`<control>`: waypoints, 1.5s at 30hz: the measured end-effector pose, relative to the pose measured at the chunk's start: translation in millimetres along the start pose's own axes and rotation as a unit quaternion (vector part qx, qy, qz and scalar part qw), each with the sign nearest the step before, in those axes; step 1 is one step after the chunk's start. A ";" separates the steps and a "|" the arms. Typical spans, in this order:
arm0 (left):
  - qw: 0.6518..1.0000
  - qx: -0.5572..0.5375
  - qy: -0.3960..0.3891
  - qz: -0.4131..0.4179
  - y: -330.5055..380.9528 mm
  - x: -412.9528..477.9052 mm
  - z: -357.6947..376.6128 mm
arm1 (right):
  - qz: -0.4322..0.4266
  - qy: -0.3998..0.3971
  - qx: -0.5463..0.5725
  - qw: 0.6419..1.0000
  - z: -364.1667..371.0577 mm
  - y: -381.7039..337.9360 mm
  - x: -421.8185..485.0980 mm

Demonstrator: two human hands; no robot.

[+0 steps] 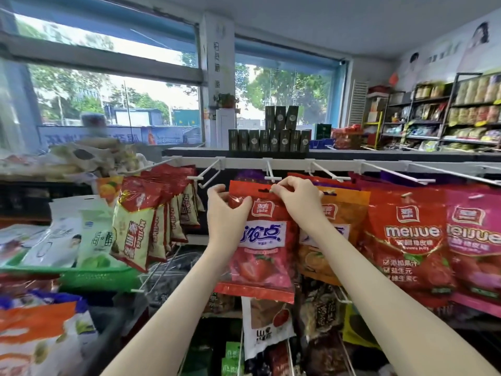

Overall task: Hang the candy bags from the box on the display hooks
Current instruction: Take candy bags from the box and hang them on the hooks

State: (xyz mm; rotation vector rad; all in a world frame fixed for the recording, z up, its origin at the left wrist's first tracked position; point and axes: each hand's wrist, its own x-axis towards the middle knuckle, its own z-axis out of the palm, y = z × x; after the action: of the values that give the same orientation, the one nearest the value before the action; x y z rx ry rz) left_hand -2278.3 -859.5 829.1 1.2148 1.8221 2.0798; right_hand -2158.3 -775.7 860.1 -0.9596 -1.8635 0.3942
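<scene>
White hook rail (379, 165) runs just above both hands. To the right of the right hand it is filled with hung bags, the nearest an orange bag (344, 229).

Strawberry candy bag (260, 253) is held upright between the hands, its top edge just under a white hook (271, 173).

Risk: the bag does not look threaded yet. If the hook tip misses the opening, the bag drops onto the lower stock on release. Forcing it could tear the film.

Left hand (226, 215) grips the bag's upper left corner, thumb across the front, fingers behind. Right hand (295, 195) pinches the top edge with curled fingers, wrist raised. Both forearms reach up and forward.

Hang slot (264, 190) sits just left of the right fingertips.
</scene>
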 end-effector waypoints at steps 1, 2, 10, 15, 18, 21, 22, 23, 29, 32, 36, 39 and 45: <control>0.998 0.032 0.010 0.061 -2.4 1.9 2.8 | -0.001 0.003 -0.014 1.000 2.3 0.5 1.3; 0.989 0.076 0.012 0.125 -5.8 3.0 5.4 | -0.001 0.006 -0.023 1.000 4.6 0.1 2.0; 0.877 0.364 -0.092 0.299 -37.1 -1.4 23.2 | -0.005 0.025 -0.106 0.994 13.8 1.4 14.2; 0.845 0.434 -0.088 0.300 -40.0 8.6 26.8 | -0.007 0.076 -0.131 0.988 20.8 9.0 13.0; 0.842 0.446 -0.094 0.290 -43.1 9.2 29.3 | -0.051 0.090 -0.158 0.982 24.5 15.3 4.6; 0.843 0.446 -0.069 0.295 -42.0 4.0 32.1 | -0.090 0.098 -0.215 0.968 27.7 21.4 -9.3; 0.842 0.446 -0.054 0.300 -41.4 1.0 32.9 | -0.102 0.104 -0.224 0.964 28.0 23.5 -14.9; 0.841 0.444 -0.041 0.305 -40.3 -3.4 33.2 | -0.114 0.109 -0.233 0.959 27.4 25.7 -20.8; 0.868 0.371 -0.012 0.328 -43.0 -47.0 42.2 | -0.146 0.081 -0.275 0.947 10.6 47.4 -60.3; 0.873 0.356 -0.037 0.330 -44.9 -74.7 56.8 | -0.153 0.060 -0.294 0.942 -3.7 64.0 -80.3; 0.874 0.340 -0.072 0.339 -42.5 -114.4 81.7 | -0.157 0.071 -0.270 0.947 -33.1 84.2 -108.7; 0.876 0.297 -0.122 0.359 -37.0 -154.6 111.1 | -0.146 0.097 -0.258 0.950 -66.6 108.3 -137.9; 0.853 0.232 -0.290 0.365 -31.3 -255.9 202.6 | -0.067 0.098 -0.287 0.951 -161.2 192.9 -210.7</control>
State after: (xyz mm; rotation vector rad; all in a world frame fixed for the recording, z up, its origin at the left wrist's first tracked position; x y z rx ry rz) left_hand -1992.7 -838.4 669.5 2.6398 1.7331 1.1983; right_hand -1885.5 -834.2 687.4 -1.1895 -1.8762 -0.3406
